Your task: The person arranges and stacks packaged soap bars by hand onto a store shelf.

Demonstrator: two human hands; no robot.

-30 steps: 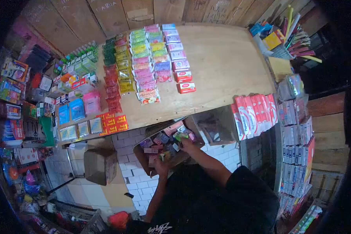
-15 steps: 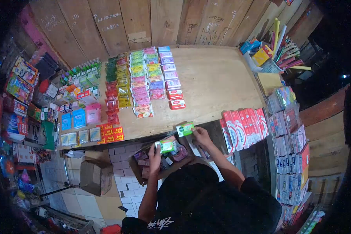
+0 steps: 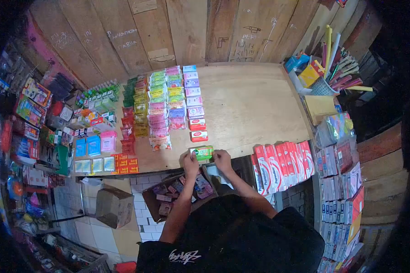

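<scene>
A green and white soap box (image 3: 202, 152) is at the front edge of the wooden table, below a column of soap boxes. My left hand (image 3: 191, 164) grips its left end, thumb on top. At the opposite end, my right hand (image 3: 222, 161) has its curled fingertips right against the box. Just behind it lie red and white soap boxes (image 3: 198, 136), continuing into purple and blue soap boxes (image 3: 193, 91). Under my left forearm an open carton (image 3: 153, 210) holds several pink and purple boxes.
Rows of soap packets (image 3: 158, 118) lie left of the column. Toothpaste boxes (image 3: 282, 166) are stacked at the table's right front. A basket of pens and rulers (image 3: 323, 85) stands at the back right. Another carton (image 3: 114, 208) sits on the floor, left.
Both hands have moved from above the carton up to the table edge. The two green soap boxes, held apart before, are now brought together below the red ones.
</scene>
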